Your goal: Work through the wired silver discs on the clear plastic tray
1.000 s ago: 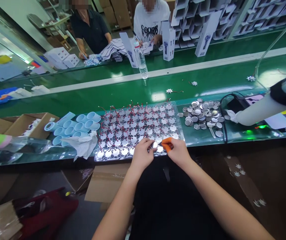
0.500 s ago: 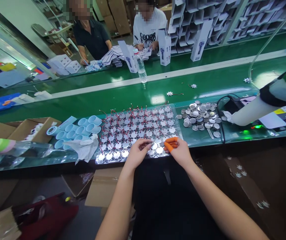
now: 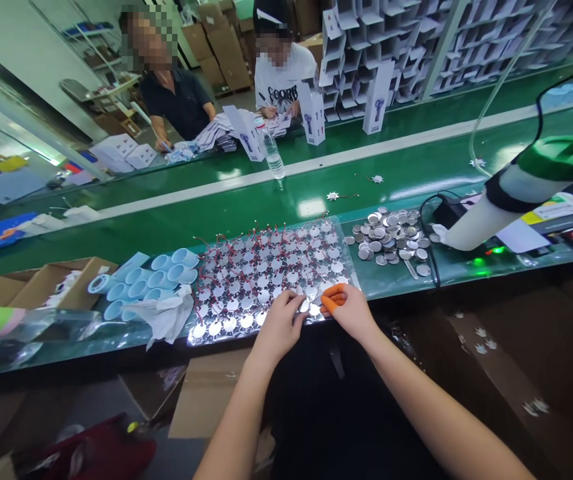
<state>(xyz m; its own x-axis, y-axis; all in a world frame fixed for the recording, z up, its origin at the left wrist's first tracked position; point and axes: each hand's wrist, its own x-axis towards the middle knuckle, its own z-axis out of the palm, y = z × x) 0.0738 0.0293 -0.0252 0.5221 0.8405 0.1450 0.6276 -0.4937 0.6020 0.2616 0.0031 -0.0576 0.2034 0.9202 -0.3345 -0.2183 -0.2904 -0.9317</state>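
Note:
My left hand [image 3: 281, 325] is at the front edge of a tray [image 3: 350, 272], its thumb and fingertips closed around the edge of a round silvery disc [image 3: 304, 307]. My right hand [image 3: 350, 309], with orange covers on its fingers, is close beside it. Those covered fingers are pinched together over the tray; whatever they hold is too small to make out. Rows of round white-topped pieces with jagged metal rims [image 3: 230, 325] fill the tray, many with thin red wires. A heap of loose silvery discs [image 3: 389, 233] lies to the right of the tray.
Light blue plastic cups [image 3: 159, 279] and a crumpled white cloth [image 3: 166, 313] lie left of the tray. A green-lidded tube [image 3: 496, 207] leans at the right. A water bottle [image 3: 270, 150] stands farther back. Two people sit across the green bench, among white boxes [image 3: 379, 99].
My view has shifted slightly. My left thumb and fingers have come around a disc near the tray's front edge. My right hand stays pinched close by.

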